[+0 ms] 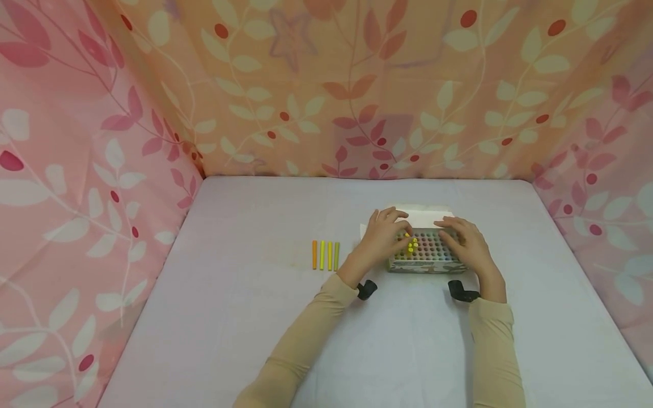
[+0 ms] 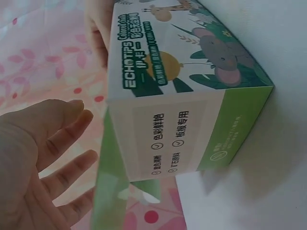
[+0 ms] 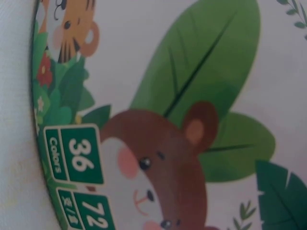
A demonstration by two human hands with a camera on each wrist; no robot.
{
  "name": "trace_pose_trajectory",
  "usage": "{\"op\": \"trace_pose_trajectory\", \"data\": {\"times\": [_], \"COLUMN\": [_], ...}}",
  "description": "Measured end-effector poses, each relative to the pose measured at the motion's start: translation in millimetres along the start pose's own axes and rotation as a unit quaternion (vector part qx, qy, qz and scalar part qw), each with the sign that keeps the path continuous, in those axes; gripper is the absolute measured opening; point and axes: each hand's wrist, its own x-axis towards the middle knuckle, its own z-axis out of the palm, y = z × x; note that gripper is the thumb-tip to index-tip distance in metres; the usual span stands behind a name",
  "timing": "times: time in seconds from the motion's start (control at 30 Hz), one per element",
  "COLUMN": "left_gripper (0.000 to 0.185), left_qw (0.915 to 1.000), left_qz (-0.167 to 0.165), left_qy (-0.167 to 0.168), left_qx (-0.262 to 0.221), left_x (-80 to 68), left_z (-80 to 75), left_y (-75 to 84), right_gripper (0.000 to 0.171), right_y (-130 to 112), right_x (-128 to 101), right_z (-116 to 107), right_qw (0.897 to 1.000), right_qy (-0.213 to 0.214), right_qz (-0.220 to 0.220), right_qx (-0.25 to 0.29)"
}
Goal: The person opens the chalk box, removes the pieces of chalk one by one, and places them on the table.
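Chalk box (image 1: 425,252), open-topped, sits mid-table (image 1: 255,340) so its sticks stand upright for picking. Your left hand (image 1: 380,235) rests on its left edge, fingers loose, pinching nothing evident; your right hand (image 1: 466,241) steadies the right side. Four loose chalks (image 1: 325,255) lie left.

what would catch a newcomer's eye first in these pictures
Both hands, left and right, rest on an open box of crayons at the middle of the pale table. Four loose crayons, orange to green, lie in a row left of the box. Pink leaf-print fabric walls the table in.
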Motion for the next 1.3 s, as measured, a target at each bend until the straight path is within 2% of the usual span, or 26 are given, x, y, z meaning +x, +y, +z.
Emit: {"op": "trace_pose_trajectory", "data": {"times": [0.57, 0.93, 1.1, 1.3], "left_gripper": [0.015, 0.015, 0.014, 0.011], "left_qw": [0.9980, 0.9928, 0.9904, 0.9868], "left_qz": [-0.003, -0.004, -0.002, 0.010], "left_qy": [-0.060, -0.118, -0.138, -0.161], "left_qx": [0.020, 0.021, 0.004, -0.001], "left_x": [15.4, 24.0, 28.0, 32.1], "left_z": [11.0, 9.9, 9.9, 4.0], "left_y": [2.4, 1.8, -0.4, -2.6], "right_gripper": [0.031, 0.030, 0.030, 0.031], "right_y": [1.2, 0.2, 0.8, -0.7], "right_x": [-1.0, -1.1, -1.2, -0.3], "right_z": [0.5, -0.5, -0.3, -1.2], "right_qw": [1.000, 1.000, 1.000, 1.000], "right_qy": [-0.005, -0.002, -0.004, -0.008], "right_qz": [0.001, -0.001, 0.000, 0.008], "right_qx": [0.000, 0.002, 0.001, -0.001]}}
